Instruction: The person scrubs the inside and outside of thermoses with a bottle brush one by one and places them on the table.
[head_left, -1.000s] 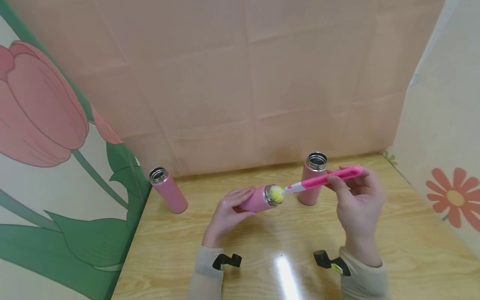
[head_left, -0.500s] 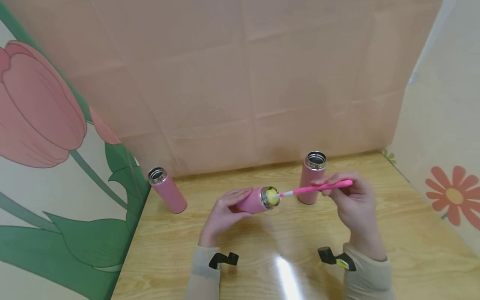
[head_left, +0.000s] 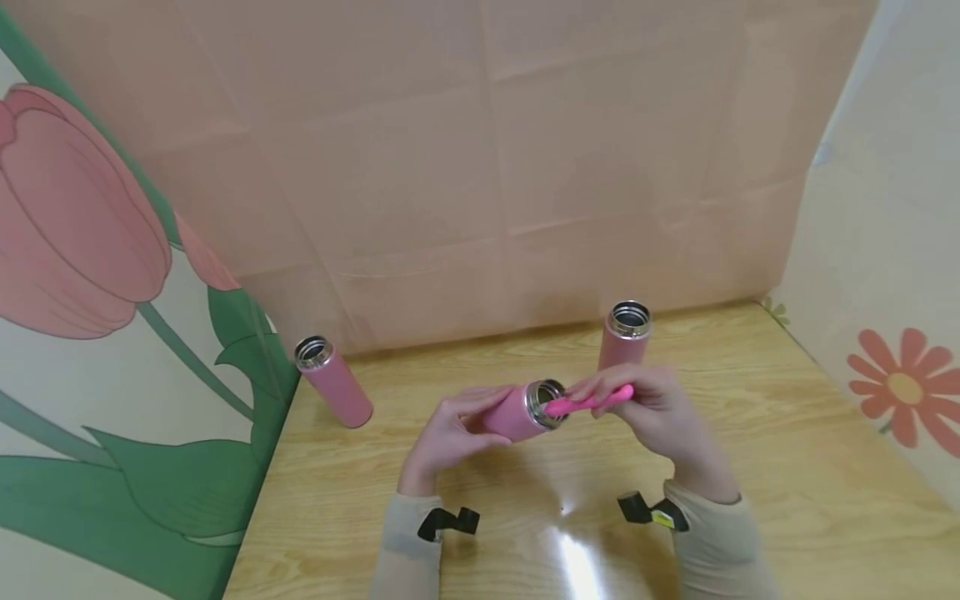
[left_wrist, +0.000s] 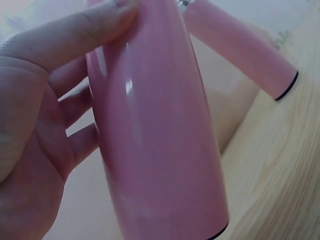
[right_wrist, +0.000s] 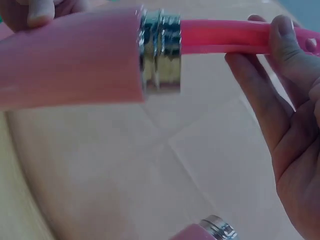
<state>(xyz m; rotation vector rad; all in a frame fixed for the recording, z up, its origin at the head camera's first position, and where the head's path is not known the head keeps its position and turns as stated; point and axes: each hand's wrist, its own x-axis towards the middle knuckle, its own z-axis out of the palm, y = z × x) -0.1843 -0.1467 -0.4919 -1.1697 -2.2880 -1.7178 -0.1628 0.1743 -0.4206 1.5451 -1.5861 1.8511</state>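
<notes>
My left hand [head_left: 447, 433] grips a pink vacuum flask [head_left: 513, 414] around its body, tilted so its metal mouth faces right; the left wrist view shows thumb and fingers on the flask [left_wrist: 155, 125]. A pink-handled bottle brush [head_left: 600, 402] runs into that mouth, its yellow sponge head hidden inside. My right hand [head_left: 660, 412] pinches the handle near its outer end. In the right wrist view, part of the handle [right_wrist: 225, 36] shows between the threaded metal neck [right_wrist: 162, 52] and the right fingers.
Two more lidless pink flasks stand on the wooden table [head_left: 337, 517]: one at the left [head_left: 337, 383], another behind my right hand [head_left: 622, 342]. A peach cloth [head_left: 480, 208] hangs along the back edge, with a flower-painted wall on either side.
My right hand has moved left, pushing the brush into the flask; the yellow sponge, earlier visible at the mouth, has gone inside. The left hand keeps its hold, with the flask slightly lower.
</notes>
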